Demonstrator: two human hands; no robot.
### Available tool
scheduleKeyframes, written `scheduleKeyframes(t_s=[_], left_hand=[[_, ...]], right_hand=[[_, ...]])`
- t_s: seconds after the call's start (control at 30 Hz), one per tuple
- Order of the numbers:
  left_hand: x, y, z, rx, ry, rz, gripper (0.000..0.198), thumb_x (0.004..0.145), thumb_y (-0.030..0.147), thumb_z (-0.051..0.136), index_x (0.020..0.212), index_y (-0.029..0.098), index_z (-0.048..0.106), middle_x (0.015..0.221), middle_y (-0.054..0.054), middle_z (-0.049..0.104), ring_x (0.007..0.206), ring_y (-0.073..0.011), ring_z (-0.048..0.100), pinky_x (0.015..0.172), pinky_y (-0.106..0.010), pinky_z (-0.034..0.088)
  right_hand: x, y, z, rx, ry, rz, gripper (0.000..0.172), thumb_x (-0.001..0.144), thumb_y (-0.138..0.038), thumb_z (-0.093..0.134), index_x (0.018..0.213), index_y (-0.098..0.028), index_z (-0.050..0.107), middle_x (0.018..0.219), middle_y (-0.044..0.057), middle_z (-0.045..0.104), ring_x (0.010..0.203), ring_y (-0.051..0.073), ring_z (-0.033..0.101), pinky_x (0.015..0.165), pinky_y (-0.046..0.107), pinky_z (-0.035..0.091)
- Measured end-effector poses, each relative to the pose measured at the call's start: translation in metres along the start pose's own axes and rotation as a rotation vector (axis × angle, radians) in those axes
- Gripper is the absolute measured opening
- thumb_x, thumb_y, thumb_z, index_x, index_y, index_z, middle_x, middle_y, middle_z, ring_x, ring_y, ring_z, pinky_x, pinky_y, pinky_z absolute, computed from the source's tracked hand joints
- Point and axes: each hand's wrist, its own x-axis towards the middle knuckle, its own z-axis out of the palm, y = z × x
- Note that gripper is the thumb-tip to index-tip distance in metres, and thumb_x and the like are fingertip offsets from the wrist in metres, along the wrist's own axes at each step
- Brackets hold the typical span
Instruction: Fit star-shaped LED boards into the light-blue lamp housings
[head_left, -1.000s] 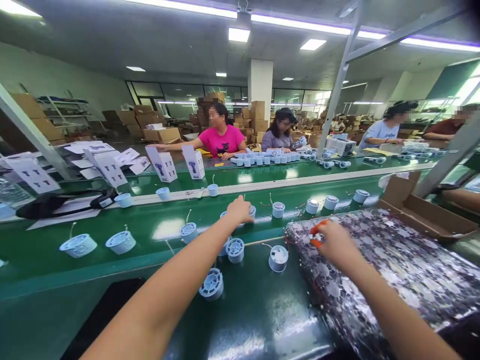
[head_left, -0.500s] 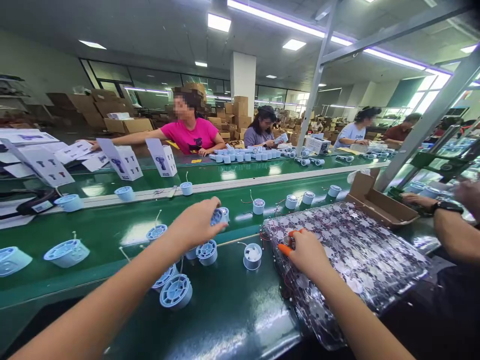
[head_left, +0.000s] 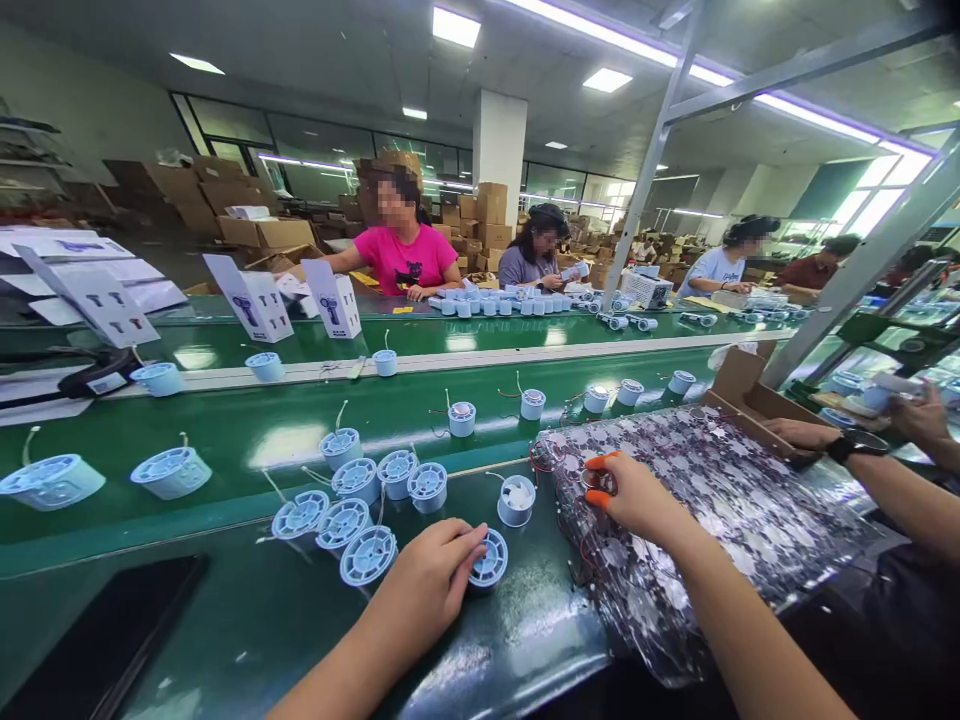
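Note:
My left hand [head_left: 435,575] pinches the edge of a light-blue round slotted housing [head_left: 490,558] on the near green work surface. Close behind it is another blue housing [head_left: 517,500], with white fan blades inside and a wire sticking out. To the left, several similar housings [head_left: 367,556] sit in a cluster, some trailing thin wires. My right hand [head_left: 637,495], with orange covers on two fingertips, closes around a small round metal part [head_left: 598,481] at the left edge of a plastic-wrapped tray [head_left: 720,510]. The fingers partly hide that part.
Single housings [head_left: 461,419] stand along the green belt [head_left: 247,430]. A black flat object [head_left: 112,635] lies at near left. An open cardboard box [head_left: 739,385] and a co-worker's hand [head_left: 802,436] are beyond the tray. Other people sit across the line near white printed boxes [head_left: 255,305].
My left hand has come from over the belt down to the near surface, holding a housing there. A metal-topped housing now shows where it was. My right hand stays at the tray's edge.

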Motion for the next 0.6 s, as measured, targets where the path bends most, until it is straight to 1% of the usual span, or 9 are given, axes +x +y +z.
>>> scheduleKeyframes(t_s=[0.07, 0.17, 0.23, 0.33, 0.4, 0.47, 0.53, 0.6], left_hand=[[0.003, -0.001, 0.002, -0.052, 0.015, -0.103, 0.027, 0.099, 0.023, 0.048, 0.105, 0.019, 0.074, 0.092, -0.007, 0.074, 0.082, -0.0197, 0.071, 0.077, -0.032, 0.058], [0.007, -0.002, 0.006, -0.135, 0.057, -0.267, 0.022, 0.097, 0.023, 0.053, 0.101, 0.020, 0.075, 0.098, -0.005, 0.077, 0.091, -0.0212, 0.072, 0.084, -0.034, 0.057], [0.007, -0.001, 0.008, -0.170, 0.061, -0.354, 0.022, 0.096, 0.022, 0.054, 0.105, 0.021, 0.074, 0.103, -0.004, 0.077, 0.094, -0.0216, 0.073, 0.086, -0.034, 0.057], [0.005, 0.000, 0.012, -0.152, -0.012, -0.414, 0.025, 0.096, 0.019, 0.051, 0.104, 0.023, 0.074, 0.101, -0.003, 0.078, 0.092, -0.0220, 0.074, 0.083, -0.034, 0.057], [0.002, -0.001, 0.014, -0.072, -0.071, -0.397, 0.027, 0.096, 0.017, 0.048, 0.105, 0.023, 0.073, 0.097, -0.004, 0.078, 0.090, -0.0233, 0.074, 0.082, -0.036, 0.058], [-0.002, -0.001, 0.015, 0.066, -0.079, -0.340, 0.030, 0.096, 0.015, 0.047, 0.112, 0.021, 0.071, 0.097, -0.007, 0.078, 0.088, -0.0259, 0.074, 0.080, -0.039, 0.059], [-0.007, 0.001, 0.014, 0.195, -0.011, -0.224, 0.035, 0.094, 0.011, 0.047, 0.122, 0.017, 0.066, 0.104, -0.012, 0.075, 0.094, -0.0281, 0.073, 0.082, -0.043, 0.060], [-0.011, 0.005, 0.011, 0.249, 0.096, -0.062, 0.043, 0.093, 0.006, 0.044, 0.132, 0.013, 0.060, 0.120, -0.016, 0.070, 0.107, -0.0287, 0.068, 0.091, -0.044, 0.058]], right_hand=[[-0.003, -0.004, -0.001, -0.012, 0.064, 0.012, 0.032, 0.077, -0.017, 0.072, 0.109, -0.016, 0.072, 0.101, 0.009, 0.069, 0.088, 0.023, 0.068, 0.084, 0.035, 0.051], [-0.015, -0.018, -0.003, 0.043, 0.155, -0.030, 0.032, 0.079, -0.024, 0.069, 0.111, -0.019, 0.071, 0.099, 0.008, 0.070, 0.078, 0.021, 0.065, 0.075, 0.035, 0.052], [-0.027, -0.033, -0.002, 0.123, 0.138, -0.106, 0.030, 0.081, -0.027, 0.067, 0.110, -0.022, 0.070, 0.097, 0.007, 0.070, 0.073, 0.019, 0.062, 0.070, 0.034, 0.052], [-0.046, -0.062, 0.005, 0.204, 0.056, -0.212, 0.030, 0.082, -0.026, 0.066, 0.112, -0.023, 0.069, 0.097, 0.006, 0.070, 0.070, 0.017, 0.060, 0.065, 0.032, 0.051], [-0.056, -0.079, 0.013, 0.207, 0.022, -0.253, 0.031, 0.083, -0.026, 0.066, 0.113, -0.023, 0.069, 0.097, 0.006, 0.069, 0.070, 0.017, 0.059, 0.064, 0.031, 0.050], [-0.062, -0.090, 0.021, 0.193, 0.025, -0.258, 0.032, 0.083, -0.028, 0.068, 0.114, -0.023, 0.070, 0.094, 0.006, 0.069, 0.070, 0.017, 0.059, 0.064, 0.031, 0.050], [-0.065, -0.095, 0.029, 0.173, 0.051, -0.230, 0.032, 0.081, -0.029, 0.070, 0.112, -0.021, 0.071, 0.088, 0.005, 0.068, 0.069, 0.017, 0.059, 0.065, 0.031, 0.049], [-0.065, -0.098, 0.033, 0.171, 0.067, -0.205, 0.030, 0.079, -0.028, 0.072, 0.108, -0.020, 0.073, 0.082, 0.004, 0.068, 0.066, 0.017, 0.059, 0.065, 0.031, 0.049]])
